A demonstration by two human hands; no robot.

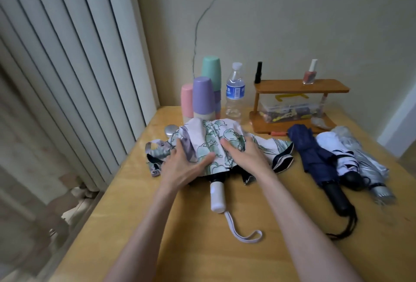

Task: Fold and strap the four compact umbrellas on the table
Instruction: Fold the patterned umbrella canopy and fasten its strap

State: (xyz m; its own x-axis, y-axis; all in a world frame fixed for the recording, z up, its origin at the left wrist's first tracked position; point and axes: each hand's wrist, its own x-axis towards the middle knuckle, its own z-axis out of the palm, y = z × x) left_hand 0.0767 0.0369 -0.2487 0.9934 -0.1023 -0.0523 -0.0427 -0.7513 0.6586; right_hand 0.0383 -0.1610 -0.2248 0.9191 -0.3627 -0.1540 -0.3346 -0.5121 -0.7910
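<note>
1. Head view: I see the left hand (182, 164) released, its fingers straight and spread. It presses flat on the cloth of the floral umbrella (209, 144) and grasps nothing.
2. The right hand (245, 155) lies just beside it on the same cloth. Its fingers also look flat and pressing rather than clenched.
3. The floral umbrella sits directly under both palms on the table (202, 248), its cloth loose and bunched up beyond the fingertips.
4. Its white handle (218, 196) sticks out from under the cloth between the two wrists and points back toward me. A pale wrist loop (245, 236) trails from the end of the handle.
5. Its strap (155, 153) lies loose just left of the left hand.
6. Right of the right hand, and apart from it, lie three collapsed umbrellas side by side. The navy umbrella (315, 155) is nearest, then the white umbrella (337, 148), then the silver umbrella (364, 160).
7. Beyond the fingertips, against the wall, stand pastel cups (203, 94), a water bottle (235, 92) and a wooden shelf (299, 86).
</note>
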